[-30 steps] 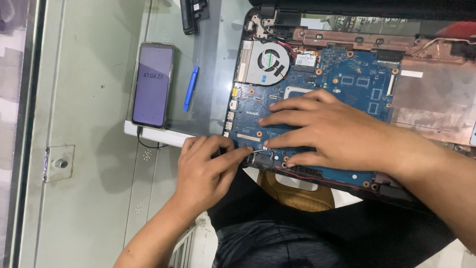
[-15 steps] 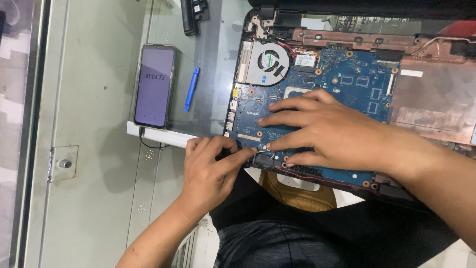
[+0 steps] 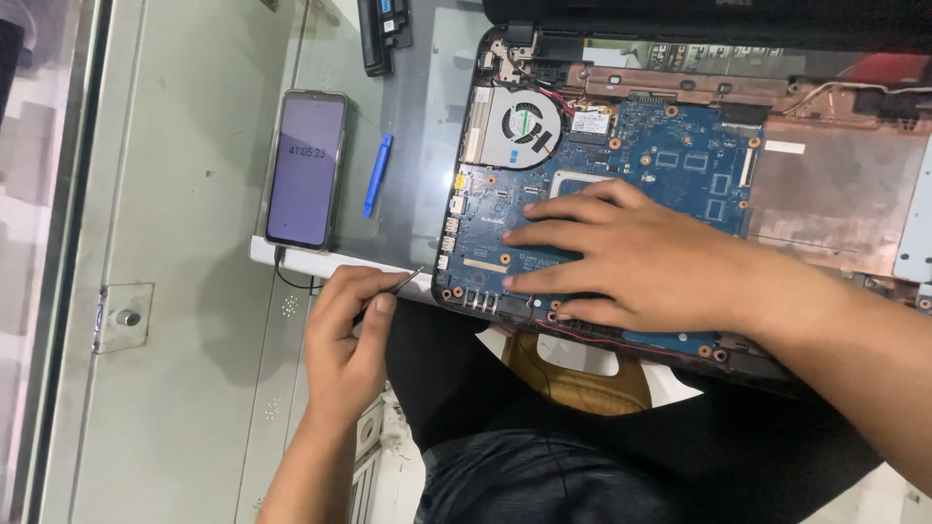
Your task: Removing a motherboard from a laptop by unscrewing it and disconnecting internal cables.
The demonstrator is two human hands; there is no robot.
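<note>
motherboard (image 3: 670, 165) under flat right hand (image 3: 631, 257)

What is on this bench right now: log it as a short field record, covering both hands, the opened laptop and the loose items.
Left hand: left hand pinching a thin metal tool, tip near the board's left edge
Right hand: right hand flat, fingers spread on the blue circuit board
Laptop: opened black laptop base, round cooling fan exposed at upper left of the board
Loose items: dark smartphone with lit screen; blue plastic pry stick beside it; black battery pack at the top
Surface: glass tabletop
</note>
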